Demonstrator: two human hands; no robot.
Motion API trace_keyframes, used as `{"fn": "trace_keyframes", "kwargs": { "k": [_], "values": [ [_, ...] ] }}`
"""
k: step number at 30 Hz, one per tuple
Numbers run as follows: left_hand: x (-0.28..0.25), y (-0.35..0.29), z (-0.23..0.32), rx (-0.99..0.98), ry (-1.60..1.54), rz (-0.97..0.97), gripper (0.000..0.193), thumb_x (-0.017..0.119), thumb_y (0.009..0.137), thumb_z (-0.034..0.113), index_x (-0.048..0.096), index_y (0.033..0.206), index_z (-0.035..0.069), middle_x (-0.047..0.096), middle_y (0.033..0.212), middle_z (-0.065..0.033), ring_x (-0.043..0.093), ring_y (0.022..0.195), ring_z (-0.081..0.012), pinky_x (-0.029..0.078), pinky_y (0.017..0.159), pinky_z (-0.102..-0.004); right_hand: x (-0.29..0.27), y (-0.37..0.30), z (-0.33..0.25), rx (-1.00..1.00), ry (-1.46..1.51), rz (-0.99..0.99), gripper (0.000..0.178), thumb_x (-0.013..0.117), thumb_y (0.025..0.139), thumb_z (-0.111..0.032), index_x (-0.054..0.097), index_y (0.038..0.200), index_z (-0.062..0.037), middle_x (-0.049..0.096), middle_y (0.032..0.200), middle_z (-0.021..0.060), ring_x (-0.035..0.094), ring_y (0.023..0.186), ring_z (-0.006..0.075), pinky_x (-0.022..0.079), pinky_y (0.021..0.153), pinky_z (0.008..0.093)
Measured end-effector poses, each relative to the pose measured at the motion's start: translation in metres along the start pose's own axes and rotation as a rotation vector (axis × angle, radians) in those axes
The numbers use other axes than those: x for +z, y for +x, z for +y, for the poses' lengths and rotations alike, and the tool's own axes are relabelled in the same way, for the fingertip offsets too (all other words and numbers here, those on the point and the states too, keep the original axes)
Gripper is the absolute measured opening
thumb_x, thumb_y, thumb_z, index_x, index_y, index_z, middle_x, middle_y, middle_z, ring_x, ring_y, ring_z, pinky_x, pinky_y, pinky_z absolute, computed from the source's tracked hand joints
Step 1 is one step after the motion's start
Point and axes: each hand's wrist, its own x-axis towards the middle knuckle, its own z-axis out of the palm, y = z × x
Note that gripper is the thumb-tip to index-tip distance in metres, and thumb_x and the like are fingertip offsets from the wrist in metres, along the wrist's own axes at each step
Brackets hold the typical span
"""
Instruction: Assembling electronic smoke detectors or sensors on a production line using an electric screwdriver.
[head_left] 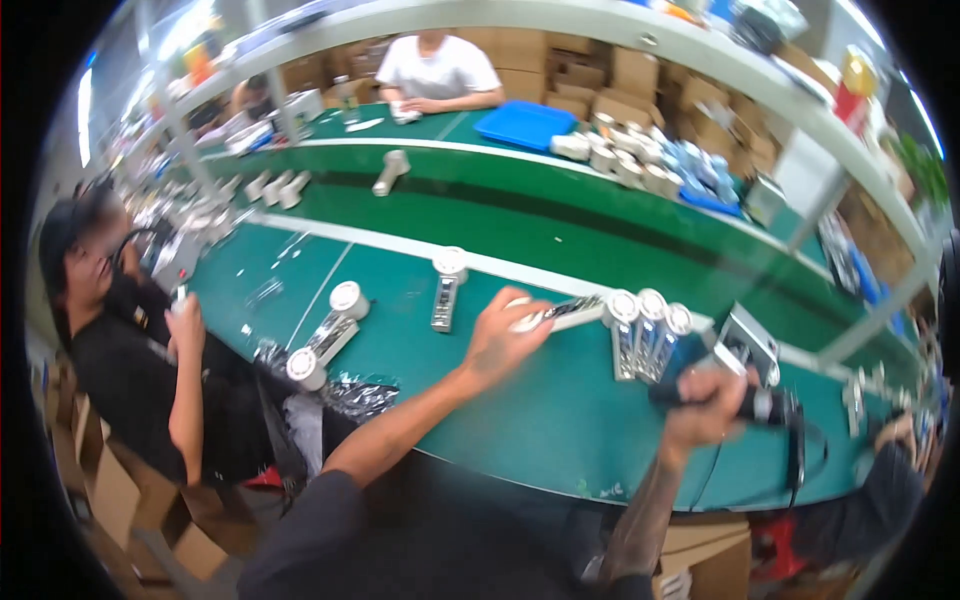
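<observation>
On a green bench [520, 430], the left hand [505, 335] grips one white-capped fan [560, 312] beside three lined-up fans [648, 335]; the right hand [705, 405] clasps a dark tool [765, 405]. Three loose fans [340, 330] seemingly remain unhandled.

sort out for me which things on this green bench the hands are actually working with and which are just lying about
In hand:
left hand on a white-capped silver unit
right hand gripping a dark handheld tool
row of three matching units between the hands

Lying about:
blue tray
loose units to the left
crinkled clear bags at the bench edge
cardboard boxes behind
</observation>
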Motion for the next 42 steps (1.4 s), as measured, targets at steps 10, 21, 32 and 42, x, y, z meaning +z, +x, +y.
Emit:
{"fn": "trace_keyframes", "kwargs": {
  "k": [10,21,32,42],
  "values": [
    [0.095,0.148,-0.202,-0.498,0.468,0.092,0.068,0.077,0.084,0.020,0.054,0.147,0.024,0.037,0.141,-0.0265,0.052,0.120,-0.0513,0.053,0.099,-0.0549,-0.056,-0.078,-0.071,0.301,-0.021,0.105,0.031,0.053,0.109,-0.038,0.054,0.106,-0.0072,0.040,0.061,-0.0015,0.039,0.045,0.0096,0.035,0.045,0.0260],
    [-0.090,0.113,-0.132,-0.759,0.629,-0.968,0.070,0.078,0.084,0.049,0.059,0.148,0.027,0.050,0.155,-0.0096,0.057,0.135,-0.0301,0.062,0.092,-0.0484,-0.131,-0.072,-0.048,0.406,0.116,0.450,0.028,0.059,0.107,-0.041,0.051,0.105,-0.0145,0.040,0.065,-0.0028,0.038,0.053,0.0084,0.033,0.053,0.0257],
    [0.003,0.048,0.066,-0.213,0.535,-1.070,0.037,0.061,0.093,0.041,0.069,0.092,0.005,0.073,0.082,-0.0220,0.072,0.082,-0.0449,0.059,0.076,-0.0540,-0.127,-0.066,-0.045,0.443,0.109,0.468,0.028,0.056,0.108,-0.040,0.049,0.107,-0.0133,0.038,0.065,-0.0023,0.037,0.053,0.0086,0.034,0.052,0.0263],
    [0.021,0.022,0.135,0.517,0.201,-0.481,0.018,0.068,0.099,0.026,0.066,0.095,0.008,0.059,0.057,-0.0090,0.066,0.056,-0.0279,0.052,0.052,-0.0362,-0.139,-0.076,-0.039,0.455,0.230,0.449,0.026,0.052,0.110,-0.038,0.051,0.109,-0.0116,0.037,0.062,-0.0027,0.036,0.052,0.0080,0.035,0.051,0.0250]
  ]
}}
